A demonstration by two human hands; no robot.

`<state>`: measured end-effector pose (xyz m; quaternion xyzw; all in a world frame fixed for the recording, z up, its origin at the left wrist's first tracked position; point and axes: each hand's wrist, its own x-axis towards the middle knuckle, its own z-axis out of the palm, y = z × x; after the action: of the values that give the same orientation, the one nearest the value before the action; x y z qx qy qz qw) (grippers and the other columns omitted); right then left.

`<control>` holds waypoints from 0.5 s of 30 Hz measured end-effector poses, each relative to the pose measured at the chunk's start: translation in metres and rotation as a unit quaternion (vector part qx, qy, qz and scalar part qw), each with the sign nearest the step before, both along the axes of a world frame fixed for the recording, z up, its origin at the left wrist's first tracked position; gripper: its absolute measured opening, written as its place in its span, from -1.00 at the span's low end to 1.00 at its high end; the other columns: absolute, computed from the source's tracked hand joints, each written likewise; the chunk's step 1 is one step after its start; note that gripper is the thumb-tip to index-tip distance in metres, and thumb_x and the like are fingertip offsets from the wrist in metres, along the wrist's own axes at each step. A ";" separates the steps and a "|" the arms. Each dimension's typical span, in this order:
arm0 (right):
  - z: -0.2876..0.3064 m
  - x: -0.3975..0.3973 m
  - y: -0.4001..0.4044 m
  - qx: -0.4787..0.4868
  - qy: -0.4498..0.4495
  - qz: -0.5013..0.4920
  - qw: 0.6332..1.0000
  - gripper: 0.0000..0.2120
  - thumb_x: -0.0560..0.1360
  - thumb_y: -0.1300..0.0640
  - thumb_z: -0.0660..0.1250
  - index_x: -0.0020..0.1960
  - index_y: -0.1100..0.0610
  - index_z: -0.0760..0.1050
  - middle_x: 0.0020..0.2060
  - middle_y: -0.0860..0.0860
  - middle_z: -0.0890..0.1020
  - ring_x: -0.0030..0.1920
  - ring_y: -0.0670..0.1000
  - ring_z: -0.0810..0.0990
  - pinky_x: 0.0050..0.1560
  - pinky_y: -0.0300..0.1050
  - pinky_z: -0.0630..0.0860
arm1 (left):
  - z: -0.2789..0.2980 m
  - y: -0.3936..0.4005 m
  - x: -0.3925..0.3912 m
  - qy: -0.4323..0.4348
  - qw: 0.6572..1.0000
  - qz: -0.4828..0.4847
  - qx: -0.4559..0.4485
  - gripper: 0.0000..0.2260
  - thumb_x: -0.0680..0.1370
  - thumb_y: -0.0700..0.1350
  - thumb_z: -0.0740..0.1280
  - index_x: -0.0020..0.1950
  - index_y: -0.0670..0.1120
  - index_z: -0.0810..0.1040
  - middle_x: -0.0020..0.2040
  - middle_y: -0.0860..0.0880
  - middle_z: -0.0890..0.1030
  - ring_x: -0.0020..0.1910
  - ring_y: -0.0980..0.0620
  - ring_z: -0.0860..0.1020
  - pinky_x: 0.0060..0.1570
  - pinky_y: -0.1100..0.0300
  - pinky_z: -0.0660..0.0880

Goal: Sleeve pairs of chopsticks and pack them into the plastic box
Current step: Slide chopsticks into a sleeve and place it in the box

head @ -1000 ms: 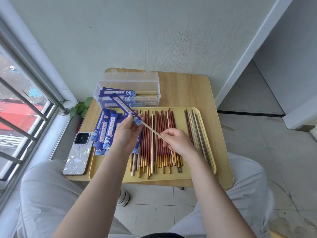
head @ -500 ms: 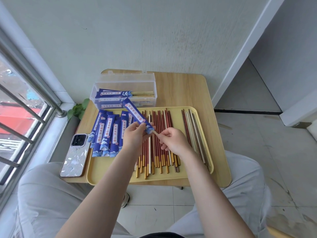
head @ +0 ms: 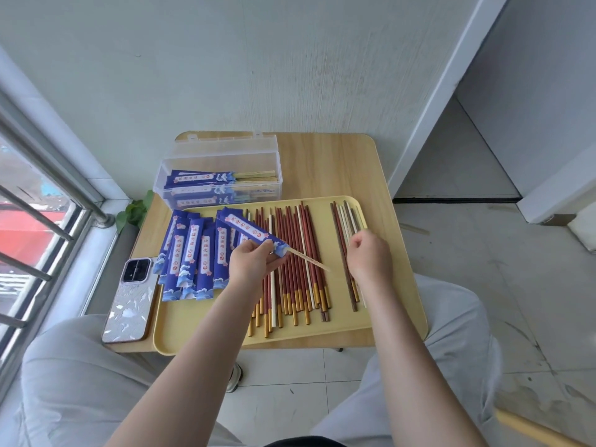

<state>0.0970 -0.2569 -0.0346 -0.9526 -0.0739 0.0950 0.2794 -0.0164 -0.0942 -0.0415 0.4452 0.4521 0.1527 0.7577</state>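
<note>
Left hand [head: 254, 262] pinching blue printed paper sleeve [head: 253, 235] near its open end, one pale chopstick [head: 309, 260] sticking out right. Right hand [head: 369, 256] hovering over small group of brown and white chopsticks [head: 346, 250] at right of yellow plastic tray [head: 387, 324]; fingers curled, cannot tell if gripping one. Clear plastic box [head: 222, 185], far left on wooden worktop [head: 332, 169], holding several sleeved pairs. Many red gold-tipped chopsticks [head: 290, 269] and empty blue sleeves [head: 190, 259] lying on tray: most work left.

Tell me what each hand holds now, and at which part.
The left hand pinches the blue sleeve near its open end, one chopstick sticking out. The right hand seems to hold nothing.
</note>
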 end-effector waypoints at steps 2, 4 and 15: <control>-0.007 0.006 -0.009 -0.084 0.022 0.020 0.996 -0.84 0.59 0.31 0.22 -0.05 0.18 0.56 -0.16 0.06 0.63 -0.18 0.09 0.60 -0.27 -0.10 0.50 | 0.000 -0.003 0.003 -0.003 1.000 0.002 -0.011 -0.95 0.63 -0.23 0.32 0.07 -0.18 0.50 0.07 -0.25 0.66 -0.05 -0.07 0.72 -0.10 0.14 0.67; -0.014 0.007 -0.010 -0.111 0.032 0.041 0.992 -0.84 0.58 0.32 0.23 -0.07 0.20 0.58 -0.21 0.06 0.61 -0.21 0.09 0.58 -0.32 -0.14 0.44 | -0.001 -0.006 0.006 0.000 1.000 0.002 -0.019 -0.95 0.62 -0.23 0.33 0.07 -0.17 0.49 0.08 -0.25 0.65 -0.04 -0.08 0.72 -0.11 0.15 0.67; -0.023 -0.002 0.006 -0.030 -0.001 0.087 0.996 -0.93 0.59 0.24 0.32 0.05 0.13 0.52 -0.02 0.03 0.57 -0.13 0.02 0.55 -0.20 -0.19 0.46 | 0.000 -0.002 0.003 0.005 0.998 0.024 -0.060 -0.91 0.62 -0.23 0.33 0.12 -0.17 0.49 0.10 -0.25 0.62 -0.06 -0.06 0.72 -0.13 0.15 0.67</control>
<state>0.0949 -0.2507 -0.0575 -0.9506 -0.1538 0.1198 0.2414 -0.0134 -0.0964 -0.0414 0.3883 0.4748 0.1413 0.7770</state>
